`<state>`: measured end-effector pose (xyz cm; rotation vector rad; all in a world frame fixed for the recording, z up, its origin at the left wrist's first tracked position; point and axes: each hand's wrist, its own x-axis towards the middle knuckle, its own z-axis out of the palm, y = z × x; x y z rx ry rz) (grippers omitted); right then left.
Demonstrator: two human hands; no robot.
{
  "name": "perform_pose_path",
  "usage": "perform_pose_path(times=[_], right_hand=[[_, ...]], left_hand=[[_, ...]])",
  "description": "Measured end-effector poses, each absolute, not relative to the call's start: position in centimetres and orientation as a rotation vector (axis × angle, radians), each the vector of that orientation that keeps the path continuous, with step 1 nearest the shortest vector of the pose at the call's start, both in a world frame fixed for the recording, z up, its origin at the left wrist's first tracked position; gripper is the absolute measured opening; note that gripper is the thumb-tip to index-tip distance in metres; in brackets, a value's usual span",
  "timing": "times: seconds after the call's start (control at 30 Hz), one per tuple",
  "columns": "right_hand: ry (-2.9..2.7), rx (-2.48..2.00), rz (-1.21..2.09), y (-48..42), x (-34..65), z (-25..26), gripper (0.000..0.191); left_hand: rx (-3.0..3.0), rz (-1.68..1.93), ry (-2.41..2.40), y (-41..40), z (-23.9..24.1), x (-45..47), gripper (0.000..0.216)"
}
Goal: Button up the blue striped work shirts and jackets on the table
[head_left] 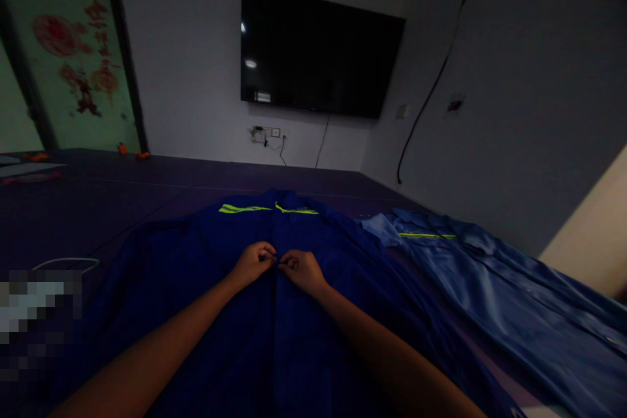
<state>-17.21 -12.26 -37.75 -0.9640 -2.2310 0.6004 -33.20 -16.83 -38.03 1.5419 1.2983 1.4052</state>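
A dark blue work jacket [245, 346] lies spread out in front of me, its collar end away from me. Yellow-green strips [298, 211] cross its chest on both sides of the front opening. Over the middle of that opening, my left hand [253, 263] pinches the fabric edge between thumb and fingertips. My right hand [304, 270] does the same just to the right, the two sets of fingertips nearly touching. Whether a button or other small fastener is between them is too dark and small to make out.
To the right lies a lighter blue garment [470, 281] with a yellow-green strip. A television [318, 52] hangs on the far wall, above sockets and cables. A black cord [421, 117] dangles on the right. Small orange objects [142, 155] lie by the door.
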Motion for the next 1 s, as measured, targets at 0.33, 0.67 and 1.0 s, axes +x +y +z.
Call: perform_pose_path(times=[0.33, 0.67, 1.0], right_hand=[[-2.164, -0.949, 0.697, -12.19, -17.26, -37.75, 0.011], [-2.124, -0.943, 0.776, -12.51, -17.27, -37.44, 0.012], [-2.142, -0.924, 0.762, -12.53, -17.42, -37.25, 0.017]], left_hand=[[1.323, 1.432, 1.134, -16.84, -38.20, -33.35, 0.029], [1.263, 1.425, 1.109, -16.93, -37.94, -33.37, 0.033], [1.402, 1.409, 1.174, -16.91, -37.96, -33.12, 0.037]])
